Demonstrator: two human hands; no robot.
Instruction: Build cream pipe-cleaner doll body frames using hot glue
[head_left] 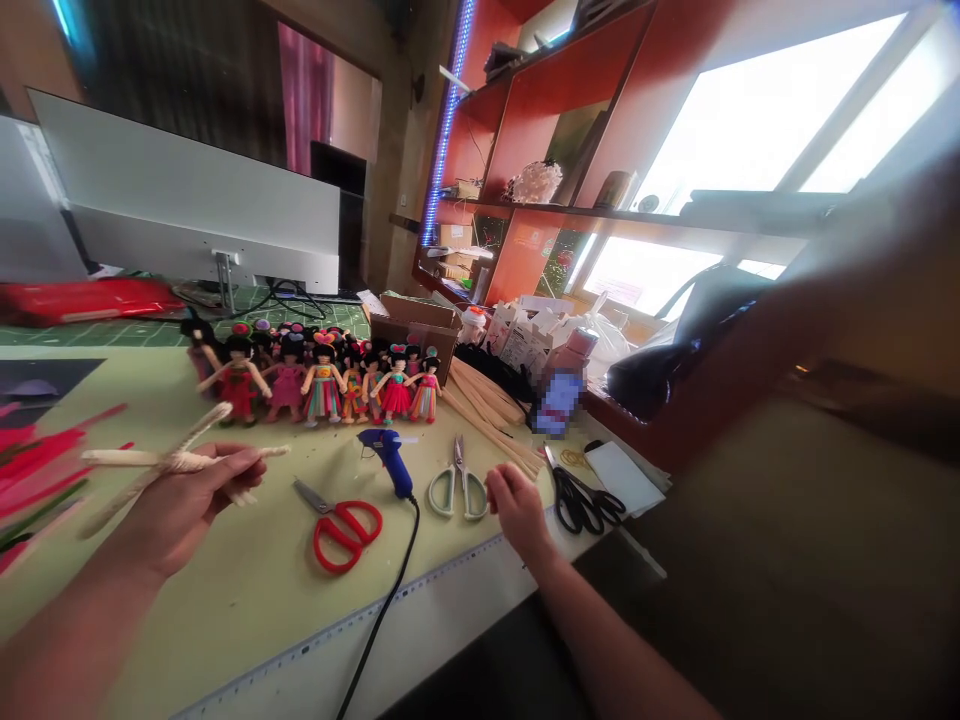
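My left hand point(196, 500) pinches a cream doll frame point(180, 460) of fuzzy twisted stems, with limbs sticking out on several sides. To the right, my right hand point(517, 505) is closed above the table; whatever its curled fingers may hold is hidden. Beside that hand lie scissors with pale green handles point(459, 490), points away from me. Red-handled scissors point(345, 530) rest between my hands, and a blue glue gun point(390, 460) lies just behind them, its black cord running toward me. Black-handled scissors point(585, 500) are right of my right hand.
Several finished dolls point(322, 385) in colourful dresses stand in rows at the back. A bundle of beige stems point(487, 400) lies right of them, near a cardboard box point(416, 325). Pink and red strips point(45, 470) spread at left. A ruler scale point(360, 615) crosses the front.
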